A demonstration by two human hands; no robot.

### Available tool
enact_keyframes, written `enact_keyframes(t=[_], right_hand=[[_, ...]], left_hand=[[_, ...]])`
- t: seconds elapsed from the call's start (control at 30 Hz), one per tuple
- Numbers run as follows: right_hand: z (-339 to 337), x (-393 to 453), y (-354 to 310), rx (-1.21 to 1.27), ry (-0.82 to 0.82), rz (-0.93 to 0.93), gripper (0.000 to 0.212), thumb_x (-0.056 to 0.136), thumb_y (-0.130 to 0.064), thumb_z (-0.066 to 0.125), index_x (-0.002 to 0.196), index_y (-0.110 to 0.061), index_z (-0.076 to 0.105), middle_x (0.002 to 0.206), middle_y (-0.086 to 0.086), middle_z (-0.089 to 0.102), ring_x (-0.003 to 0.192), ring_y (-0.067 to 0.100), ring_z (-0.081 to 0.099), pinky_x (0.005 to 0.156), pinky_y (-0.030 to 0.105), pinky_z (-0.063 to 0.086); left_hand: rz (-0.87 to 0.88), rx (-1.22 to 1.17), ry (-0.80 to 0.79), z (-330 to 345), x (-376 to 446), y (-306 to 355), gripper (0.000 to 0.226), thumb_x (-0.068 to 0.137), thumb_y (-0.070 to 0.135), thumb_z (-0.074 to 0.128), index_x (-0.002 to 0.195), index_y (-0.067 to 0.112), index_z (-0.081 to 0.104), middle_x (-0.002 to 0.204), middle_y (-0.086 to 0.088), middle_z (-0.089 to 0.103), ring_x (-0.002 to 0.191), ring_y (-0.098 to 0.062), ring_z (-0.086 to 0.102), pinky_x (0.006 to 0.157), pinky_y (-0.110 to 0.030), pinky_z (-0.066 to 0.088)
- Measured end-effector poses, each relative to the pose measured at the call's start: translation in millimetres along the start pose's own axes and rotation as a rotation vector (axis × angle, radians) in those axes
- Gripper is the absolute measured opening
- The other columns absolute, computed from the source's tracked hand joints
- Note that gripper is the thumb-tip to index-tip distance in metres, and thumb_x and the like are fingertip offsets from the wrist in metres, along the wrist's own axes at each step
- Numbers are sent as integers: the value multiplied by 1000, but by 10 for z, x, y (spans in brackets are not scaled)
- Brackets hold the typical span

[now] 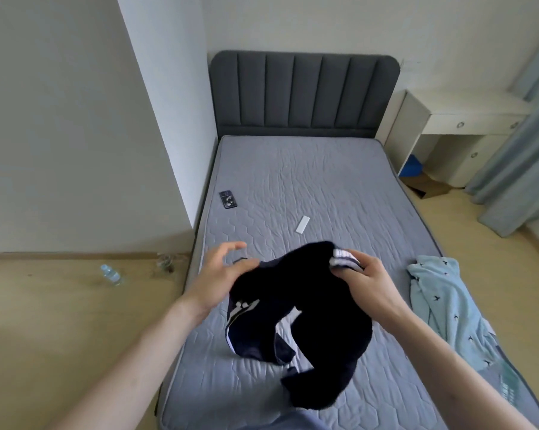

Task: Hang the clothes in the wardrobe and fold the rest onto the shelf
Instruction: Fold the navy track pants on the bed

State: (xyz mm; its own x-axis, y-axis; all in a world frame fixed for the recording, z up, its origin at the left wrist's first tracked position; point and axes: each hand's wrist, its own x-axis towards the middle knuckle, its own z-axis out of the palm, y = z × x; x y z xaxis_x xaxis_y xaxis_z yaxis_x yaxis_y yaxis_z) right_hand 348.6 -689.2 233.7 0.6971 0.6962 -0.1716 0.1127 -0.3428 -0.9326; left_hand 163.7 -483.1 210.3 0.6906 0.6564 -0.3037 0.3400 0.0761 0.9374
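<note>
Dark garment (308, 305): lifted over the mattress (324, 187), tail trailing on it, likely being sorted for folding.
Right hand (365, 279): pinches the striped cuff.
Left hand (221, 271): fingers spread, touching the cloth edge.
Blue garment (442, 302): waiting, right.

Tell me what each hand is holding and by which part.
The right hand pinches the black garment by its white-striped edge. The left hand touches its other side, fingers relaxed.
</note>
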Motion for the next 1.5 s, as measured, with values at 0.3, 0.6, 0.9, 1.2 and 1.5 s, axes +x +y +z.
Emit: enact_keyframes(t=[0.3,0.6,0.9,1.2,1.5], right_hand=[[219,-17,-45,56,-76,37,22,96,-17,62,78,-21,73,69,-2,68,67,13,67,65,29,52],[78,-58,279,-234,-82,-33,16,86,-24,76,89,-19,62,77,-4,68,71,12,66,66,32,52],[77,-129,244,-255,-60,-115,6,96,-34,71,92,-32,76,80,-15,75,75,2,71,61,18,52],[-81,-146,347,-223,-68,-136,27,102,-37,62,91,-15,73,81,9,73,76,30,71,73,52,57],[-251,-27,464,-352,122,-159,25,90,-47,74,72,-29,74,68,-7,69,81,12,62,67,33,52]], left_hand=[[114,502,-209,248,-154,-492,19,75,13,67,87,28,65,75,7,66,68,-2,59,69,-38,51],[-7,126,-250,21,-92,-108,25,79,21,61,88,-3,59,74,-7,58,70,-20,58,71,-36,40],[140,487,-276,125,-7,216,13,85,7,54,83,11,66,68,7,61,63,-11,55,64,-27,41],[241,630,-73,-125,104,-103,12,95,18,67,95,29,72,88,20,75,85,3,69,80,-25,55],[295,519,68,-146,102,-77,6,83,26,84,85,27,79,80,17,76,76,1,70,70,-17,52]])
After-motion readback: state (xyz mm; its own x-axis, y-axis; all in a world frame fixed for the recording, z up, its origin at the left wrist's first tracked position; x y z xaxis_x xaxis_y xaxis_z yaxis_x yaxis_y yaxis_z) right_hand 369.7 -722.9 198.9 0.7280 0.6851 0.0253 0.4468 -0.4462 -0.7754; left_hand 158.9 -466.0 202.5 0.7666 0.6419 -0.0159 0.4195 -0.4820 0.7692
